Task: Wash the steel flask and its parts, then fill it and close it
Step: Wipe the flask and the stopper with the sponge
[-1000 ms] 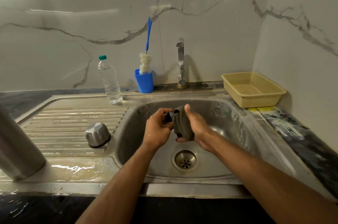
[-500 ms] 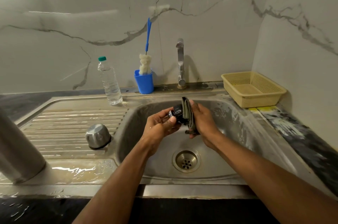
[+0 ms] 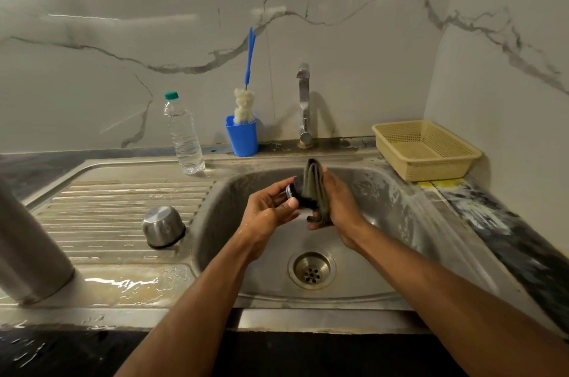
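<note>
Single head-worn wide-angle view, no second view to overlap. Looks forward and down over front edge of dark stone bench (image 3: 46, 349), facing white marble-veined wall. Round stainless steel sink basin (image 3: 385, 222) near, centre frame; both forearms enter from bottom edge. Chrome tap (image 3: 304, 106) almost dead ahead at back. Ribbed steel draining board (image 3: 117, 210) fills left half; cream plastic mesh basket (image 3: 426, 150) sits right, by side wall. Edges bowed by lens.

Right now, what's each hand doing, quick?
Left hand: grips the small black flask stopper.
Right hand: holds the grey scrub cloth against it.
</note>
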